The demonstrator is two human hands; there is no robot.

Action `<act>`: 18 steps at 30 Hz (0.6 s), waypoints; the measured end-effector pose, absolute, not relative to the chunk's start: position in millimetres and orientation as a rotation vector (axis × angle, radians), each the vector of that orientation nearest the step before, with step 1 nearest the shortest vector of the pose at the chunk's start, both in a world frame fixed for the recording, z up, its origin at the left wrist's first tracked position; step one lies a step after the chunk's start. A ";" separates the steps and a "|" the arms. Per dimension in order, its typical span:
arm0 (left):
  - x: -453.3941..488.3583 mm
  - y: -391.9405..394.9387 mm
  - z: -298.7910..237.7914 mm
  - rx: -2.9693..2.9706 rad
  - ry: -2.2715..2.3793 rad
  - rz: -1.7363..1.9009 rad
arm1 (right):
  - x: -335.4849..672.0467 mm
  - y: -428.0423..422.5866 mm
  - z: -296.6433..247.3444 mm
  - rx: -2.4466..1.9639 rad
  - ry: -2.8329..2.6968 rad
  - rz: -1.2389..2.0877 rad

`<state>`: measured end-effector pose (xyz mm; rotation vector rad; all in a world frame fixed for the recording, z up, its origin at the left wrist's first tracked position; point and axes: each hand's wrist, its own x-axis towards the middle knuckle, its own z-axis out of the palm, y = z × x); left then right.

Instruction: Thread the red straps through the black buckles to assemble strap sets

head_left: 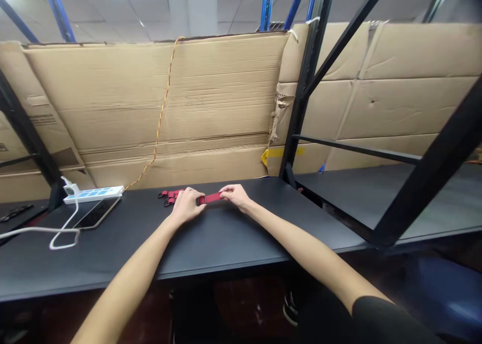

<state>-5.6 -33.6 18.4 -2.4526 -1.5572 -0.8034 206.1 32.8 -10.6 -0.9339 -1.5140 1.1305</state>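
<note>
A short red strap with a dark buckle is stretched between my two hands, just over the black tabletop. My left hand is closed on the buckle end. Pinched in the fingers of my right hand is the strap's other end. Behind and left of my left hand lie several more red straps with black hooks or rings, partly hidden by that hand.
A white power strip with a plugged-in white cable lies at the left, beside a phone or tablet. Cardboard panels stand behind the table. A black rack post rises to the right. A twisted cord hangs down the cardboard.
</note>
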 end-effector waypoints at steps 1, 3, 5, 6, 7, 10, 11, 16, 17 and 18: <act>-6.1 -32.8 17.2 -2.463 -1.551 -0.784 | 206.4 34.7 -12.6 -0.960 -1.525 1.110; -7.1 -30.9 14.0 -2.497 -1.547 -0.792 | 206.9 37.8 -17.1 -1.003 -1.566 1.078; -8.8 -29.1 10.8 -2.550 -1.554 -0.826 | 207.7 40.4 -21.2 -1.022 -1.633 1.046; -9.8 -28.2 9.5 -2.581 -1.554 -0.835 | 208.2 41.6 -22.8 -1.030 -1.678 1.017; -10.9 -27.5 8.4 -2.612 -1.552 -0.836 | 208.8 42.7 -23.9 -1.040 -1.726 0.975; -13.1 -26.3 6.4 -2.697 -1.544 -0.816 | 210.6 43.4 -24.2 -1.077 -1.873 0.792; -13.4 -26.2 5.9 -2.717 -1.544 -0.813 | 210.9 42.5 -23.5 -1.090 -1.918 0.728; -14.2 -25.9 3.2 -2.716 -1.594 -0.780 | 210.6 32.9 -19.0 -1.139 -2.055 0.546; -14.5 -25.8 2.8 -2.702 -1.601 -0.767 | 210.2 31.5 -18.7 -1.138 -2.071 0.533; -14.9 -25.7 2.7 -2.688 -1.607 -0.754 | 209.9 30.5 -18.7 -1.134 -2.085 0.523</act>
